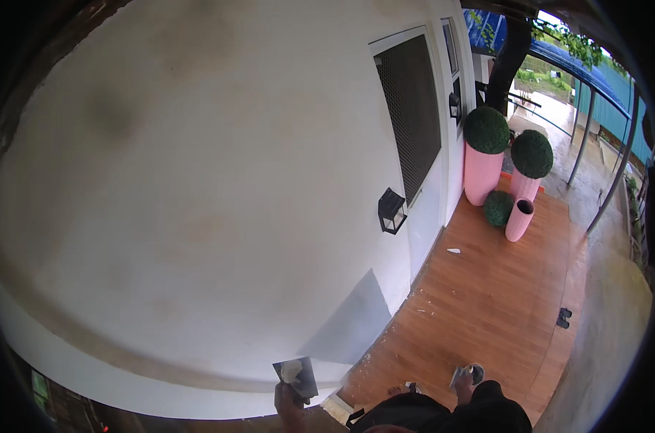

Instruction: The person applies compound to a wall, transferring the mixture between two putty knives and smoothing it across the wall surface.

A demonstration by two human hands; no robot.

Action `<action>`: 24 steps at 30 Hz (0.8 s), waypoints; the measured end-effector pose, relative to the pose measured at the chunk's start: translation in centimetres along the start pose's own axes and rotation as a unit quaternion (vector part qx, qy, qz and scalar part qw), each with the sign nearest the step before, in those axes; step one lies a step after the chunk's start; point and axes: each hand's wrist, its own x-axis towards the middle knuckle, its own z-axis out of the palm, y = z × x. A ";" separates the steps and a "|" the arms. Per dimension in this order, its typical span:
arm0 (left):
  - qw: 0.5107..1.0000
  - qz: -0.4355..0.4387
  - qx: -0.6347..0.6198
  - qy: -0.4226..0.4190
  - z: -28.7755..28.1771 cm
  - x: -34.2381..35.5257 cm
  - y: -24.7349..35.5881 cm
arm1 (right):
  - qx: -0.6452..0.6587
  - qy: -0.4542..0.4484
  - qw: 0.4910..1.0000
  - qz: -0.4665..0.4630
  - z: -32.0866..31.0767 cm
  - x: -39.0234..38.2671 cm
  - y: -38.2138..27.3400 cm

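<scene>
Nearest my lens sat the person's dark clothing (443,417), cut off by the lower edge, so I could not make out the body beyond it. The left hand (290,404) came up from that edge, fingers wrapped around the handle of a flat square hawk (297,377) carrying a pale lump of plaster (291,371); the handle itself was hidden inside the grip. The hawk was held close to the big white wall (197,180), though I could not tell whether it touched. The right hand (462,386) was lower and well apart from the left, closed on a small trowel (466,374) with a round tin (476,372) just beside it; both were too small to read clearly. Beyond, on the wooden deck (486,289), I saw 3 pink planters (482,173) with round green bushes, a black wall lantern (391,211) and a mesh screen door (410,115).
</scene>
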 end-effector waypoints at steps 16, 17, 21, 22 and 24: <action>0.998 0.015 -0.028 0.056 1.2 -2.0 0.8 | 0.126 -0.151 0.967 -0.160 19.7 6.1 -16.7; 0.997 0.011 -0.032 0.063 0.5 -2.4 0.4 | 0.121 -0.140 0.968 -0.167 20.2 6.0 -15.3; 0.991 -0.032 -0.028 0.129 -2.9 -4.4 -2.5 | 0.187 -0.167 0.965 -0.069 18.9 1.8 -11.2; 0.985 -0.047 -0.010 0.166 -4.2 -5.5 -3.5 | 0.243 -0.196 0.950 0.019 18.2 1.4 -10.1; 0.979 -0.076 -0.025 0.186 -4.0 -5.3 -4.5 | 0.219 -0.294 0.930 -0.017 17.7 8.0 -3.1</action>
